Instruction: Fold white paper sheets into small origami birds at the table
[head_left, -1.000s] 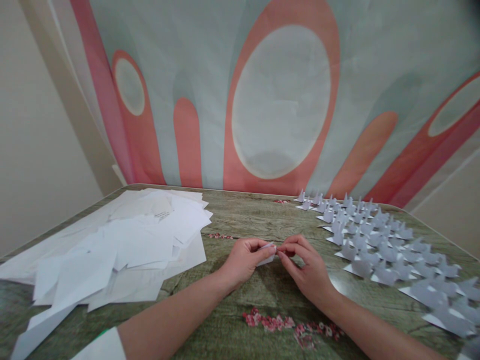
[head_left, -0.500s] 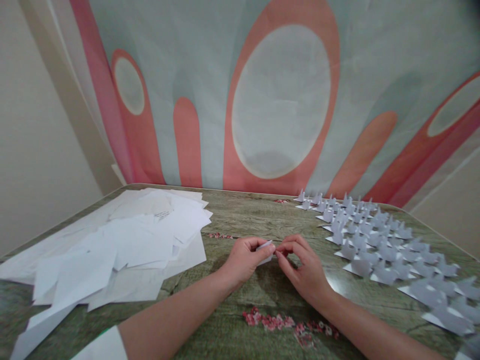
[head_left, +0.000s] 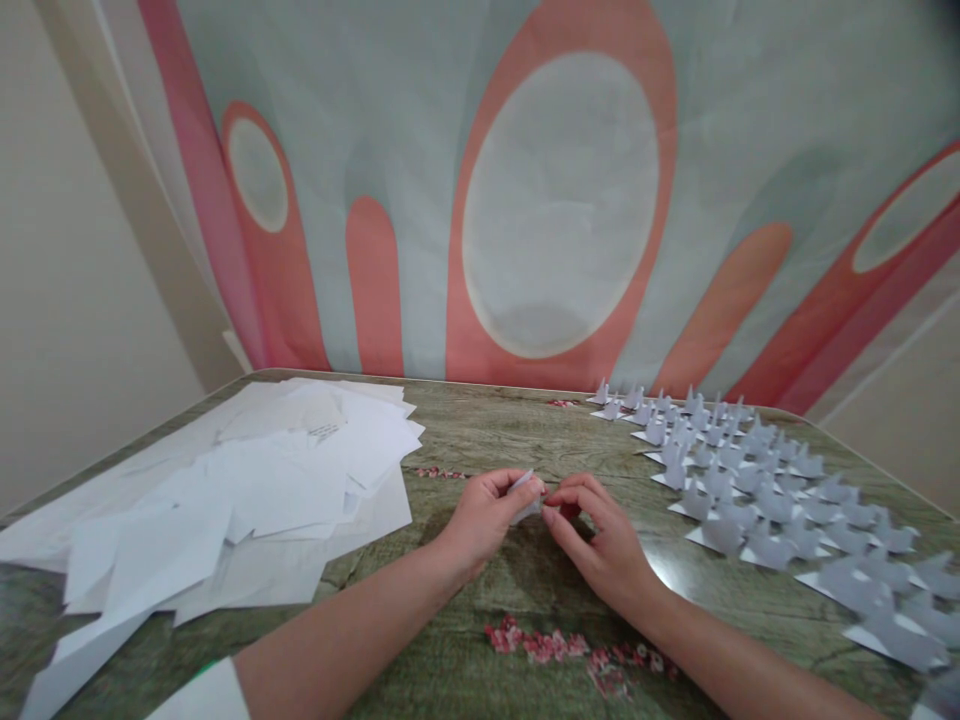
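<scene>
Small, white, folded paper, pinched in the left hand! It's tilted, a pointed edge poking up past the thumb, a lower part showing beneath; the right end's hidden, right hand just beside, finer folds too small to read.

Wood-grain table, piled white sheets, rows of paper figures

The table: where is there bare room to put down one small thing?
Bare tabletop shows beyond the left hand and right hand, between the paper pile and the folded paper figures. A narrower patch lies between the right hand and those figures. It is crowded at the pile, among the figures, and where the left hand holds white paper.
</scene>
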